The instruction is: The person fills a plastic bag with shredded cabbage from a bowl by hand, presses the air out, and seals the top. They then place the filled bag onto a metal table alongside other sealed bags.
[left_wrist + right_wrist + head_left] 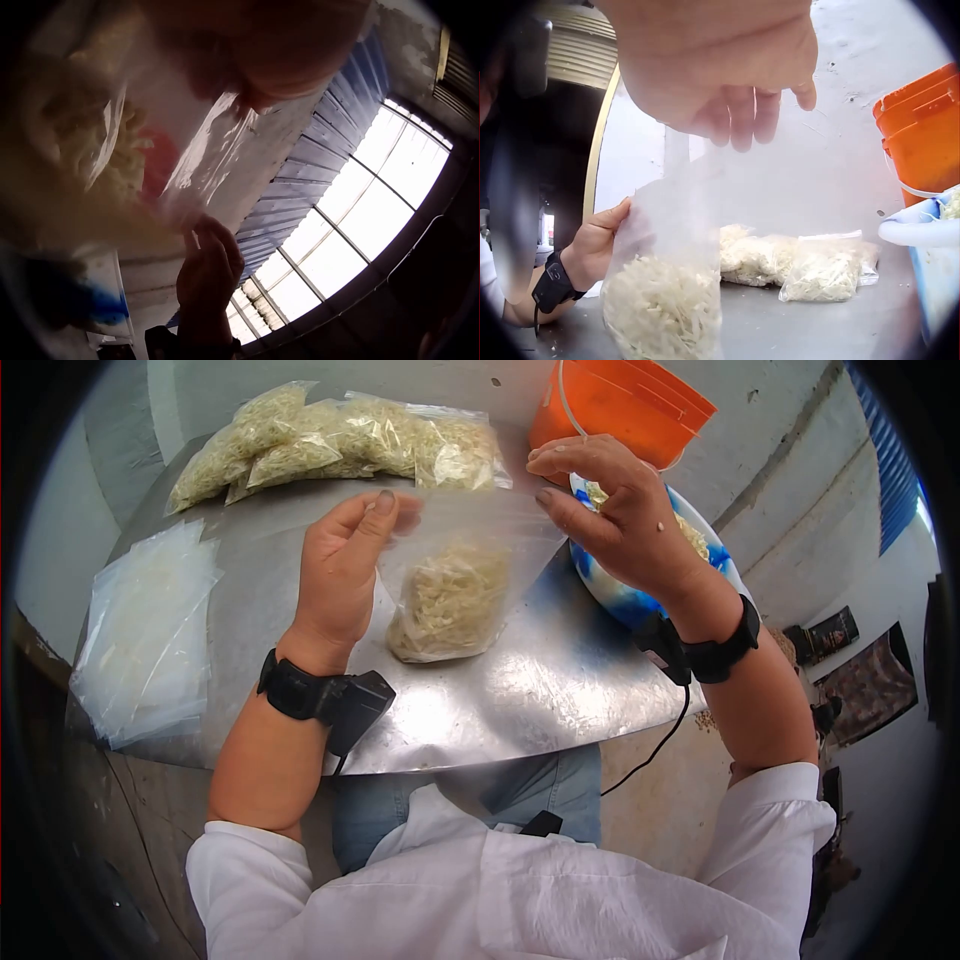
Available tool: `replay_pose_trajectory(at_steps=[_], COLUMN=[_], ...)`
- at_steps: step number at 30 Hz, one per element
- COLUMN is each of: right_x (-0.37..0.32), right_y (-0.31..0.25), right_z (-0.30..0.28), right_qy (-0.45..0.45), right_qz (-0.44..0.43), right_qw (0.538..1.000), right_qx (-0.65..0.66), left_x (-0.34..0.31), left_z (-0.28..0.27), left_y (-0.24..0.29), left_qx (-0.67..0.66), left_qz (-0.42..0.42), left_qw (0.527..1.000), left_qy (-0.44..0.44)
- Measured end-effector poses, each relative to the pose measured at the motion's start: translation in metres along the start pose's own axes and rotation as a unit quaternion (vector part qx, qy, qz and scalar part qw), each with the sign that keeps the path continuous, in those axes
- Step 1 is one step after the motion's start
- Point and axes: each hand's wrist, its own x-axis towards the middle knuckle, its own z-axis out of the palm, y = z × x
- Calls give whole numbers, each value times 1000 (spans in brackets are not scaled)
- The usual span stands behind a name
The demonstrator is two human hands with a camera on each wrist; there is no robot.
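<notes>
Landmark: the held bag [450, 600], clear plastic, its lower part packed with pale shreds, its mouth upward; it is upright over the metal table [290, 710], though whether its base touches the metal I cannot tell.
Left hand [345, 565]: at the left edge of the held bag, thumb uppermost and fingers behind the film, gripping the edge between them.
Left forearm: slants up from the near left of the held bag, its wrist close to straight in a black strap.
Right hand [625, 520]: raised at the right side of the held bag's mouth, index finger reaching toward the mouth, thumb below and apart from it.
Right fingers: open and gently bent; the right wrist view shows several fingertips through the film. Whether the thumb also touches the film, I cannot tell.
Right forearm: slants in from the near right of the held bag, also strapped in black.
Empty bags [145, 630]: flat pile, left of the held bag.
Filled bags [340, 440]: row beyond the held bag, mostly to its left.
Bowl [735, 565]: blue and white, right of the held bag, with shreds in it.
Orange bucket [620, 410]: beyond and right of the held bag.
</notes>
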Motion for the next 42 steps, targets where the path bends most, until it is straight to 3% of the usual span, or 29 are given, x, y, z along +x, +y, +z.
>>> replay_pose_trajectory(at_steps=[6, 13, 22, 26, 28, 31, 33, 37, 39, 40, 42], right_x=[16, 28, 24, 5, -14, -44, -64, -98, -70, -57, -32], right_y=[-16, -28, -14, 23, 52, 76, 94, 114, 96, 84, 54], right_z=[13, 37, 15, -26, -47, -78, -92, -99, -94, -89, -72], right_qy=[-48, -37, 20, 16, 21, -36, -236, -235, -166, -166, -125], right_qz=[-13, -65, 15, 110, 91, 155, 265, 185, 265, 265, 184], right_qw=[999, 996, 1000, 991, 982, 959, 860, 868, 902, 902, 967], right_qx=[-13, -38, 13, -72, -164, -233, -367, -396, -297, -297, -121], left_x=[-2, -3, -4, -3, -3, -3, -3, -4, -4, -4, -4], left_z=[4, 7, 8, 5, 7, 4, 4, 4, 5, 5, 5], left_y=[1, -2, 4, 0, -1, -1, -2, -3, -3, -3, -3], left_qx=[-16, -25, 9, -2, -10, -2, -4, -8, -1, 6, 10], left_qz=[25, 31, 21, 3, 20, -4, 0, 5, 4, 3, 3], left_qw=[999, 997, 999, 999, 999, 1000, 1000, 999, 999, 999, 999], left_qy=[-43, -59, -37, -37, -23, -26, -29, -37, -35, -34, -31])
